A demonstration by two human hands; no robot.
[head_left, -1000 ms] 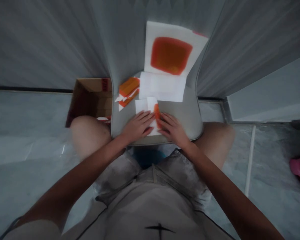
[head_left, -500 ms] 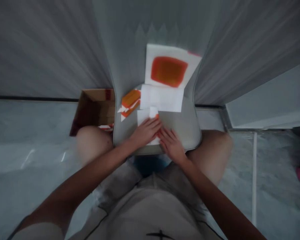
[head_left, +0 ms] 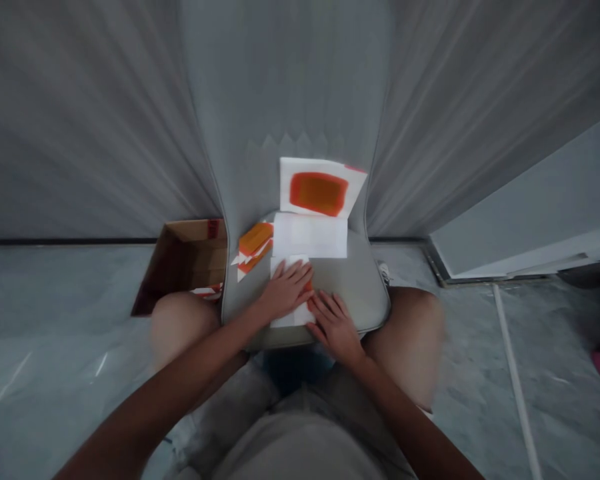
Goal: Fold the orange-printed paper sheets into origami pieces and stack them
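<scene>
While left hand [head_left: 286, 291] presses folded paper [head_left: 299, 316] | right hand [head_left: 336, 327] touches orange strip [head_left: 309, 286]

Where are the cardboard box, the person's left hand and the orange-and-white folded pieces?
Cardboard box [head_left: 193, 231]: head view, inner far wall.
Left hand [head_left: 282, 293]: head view, back of hand.
Folded pieces [head_left: 255, 239]: head view, upper orange face.

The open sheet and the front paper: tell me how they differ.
The open sheet lies untouched; the front paper has the left hand and right hand on it. The open sheet's rear half tilts up; the front paper lies mostly flat. The open sheet looks larger than the front paper. Both show white and orange.
</scene>
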